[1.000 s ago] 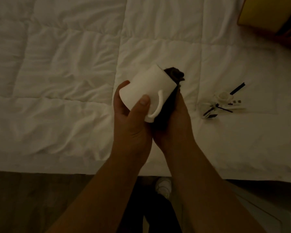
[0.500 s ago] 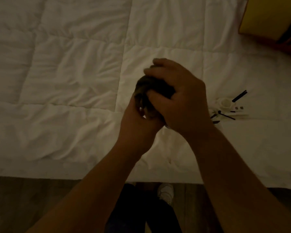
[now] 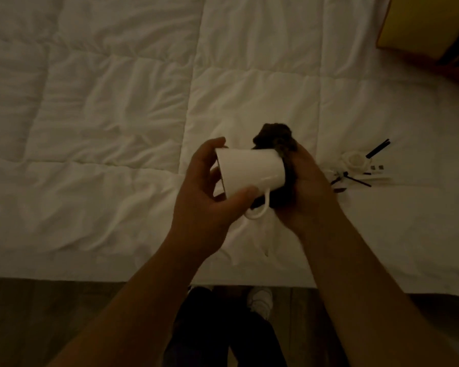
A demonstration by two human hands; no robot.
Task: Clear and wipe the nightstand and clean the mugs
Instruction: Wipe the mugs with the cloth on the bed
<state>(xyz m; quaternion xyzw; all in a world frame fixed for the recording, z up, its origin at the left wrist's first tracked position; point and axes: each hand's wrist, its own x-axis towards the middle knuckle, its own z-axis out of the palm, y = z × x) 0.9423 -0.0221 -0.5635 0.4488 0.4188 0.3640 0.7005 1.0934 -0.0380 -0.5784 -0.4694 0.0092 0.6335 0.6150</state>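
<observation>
Mug (image 3: 252, 169) white, tipped on its side above the bed edge, gripped at one end by left hand (image 3: 207, 197); right hand (image 3: 302, 192) clamped on dark cloth (image 3: 274, 140) pressed against the other end. Judged mid-wipe on this mug; other mugs and nightstand out of view, so remainder unknown. Below: white quilted duvet (image 3: 104, 115), small clutter (image 3: 355, 168) just right, yellow item (image 3: 421, 25) in far corner, dim room, dark floor (image 3: 51, 313).

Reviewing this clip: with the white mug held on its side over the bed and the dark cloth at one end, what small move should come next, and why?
Probably turn the mug a little in the left hand while the right hand keeps the dark cloth pressed on it. The mug lies sideways, handle down, cloth bunched against its right end, so rotating it would bring unwiped surface to the cloth.
</observation>
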